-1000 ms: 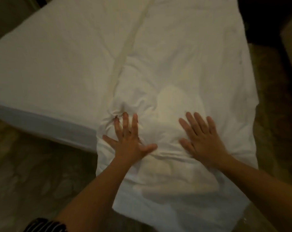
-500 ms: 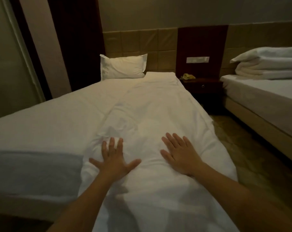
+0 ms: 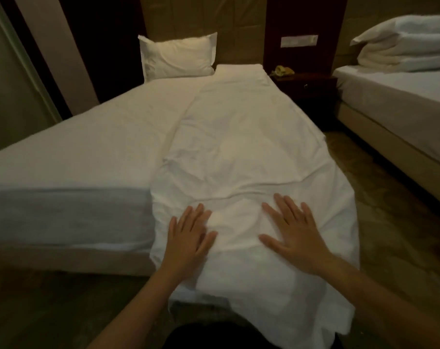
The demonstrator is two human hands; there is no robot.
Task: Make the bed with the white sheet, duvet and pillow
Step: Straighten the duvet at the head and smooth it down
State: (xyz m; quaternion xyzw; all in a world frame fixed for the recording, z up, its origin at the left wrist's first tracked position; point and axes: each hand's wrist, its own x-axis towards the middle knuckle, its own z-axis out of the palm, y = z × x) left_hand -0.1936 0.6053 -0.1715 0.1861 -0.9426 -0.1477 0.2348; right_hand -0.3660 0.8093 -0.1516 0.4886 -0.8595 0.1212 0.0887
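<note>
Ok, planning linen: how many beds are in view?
2: white-sheeted bed straight ahead; second white bed at the right edge, cropped, carrying stacked white bedding. Others may be hidden.

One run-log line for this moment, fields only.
left hand: flat on duvet | right hand: flat on duvet | duvet: along right side of bed, overhanging foot | pillow: at head, left

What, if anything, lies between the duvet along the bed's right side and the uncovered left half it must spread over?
Nothing visible does. The left hand and right hand press flat on the duvet near the foot; the sheet beside it lies bare up to the pillow at the head.
</note>
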